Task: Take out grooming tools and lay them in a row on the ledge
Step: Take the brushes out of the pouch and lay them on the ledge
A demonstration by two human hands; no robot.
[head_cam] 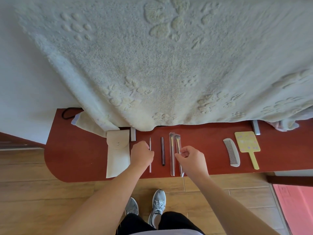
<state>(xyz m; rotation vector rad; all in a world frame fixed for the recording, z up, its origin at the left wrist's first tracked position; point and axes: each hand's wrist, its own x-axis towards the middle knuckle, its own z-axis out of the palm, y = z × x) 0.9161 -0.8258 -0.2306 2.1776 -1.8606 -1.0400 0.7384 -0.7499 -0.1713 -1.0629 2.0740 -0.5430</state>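
On the dark red ledge (79,160) lies a row of tools. A cream pouch (117,155) with a snap flap is at the left. To its right come a thin white stick (150,145), a dark brown pencil (163,151), and two brushes in clear sleeves (171,150) (177,143). Further right are a grey comb (232,152) and a yellow hand mirror (247,143). My left hand (141,154) is curled with its fingers on the white stick. My right hand (191,158) pinches the second sleeved brush.
A pale green textured blanket (160,65) hangs over the bed down to the ledge's back edge. A black cord (66,112) and a cloth bag (86,122) lie at back left. Wooden floor (33,192), my grey shoes (158,206) and a pink mat (296,200) are below.
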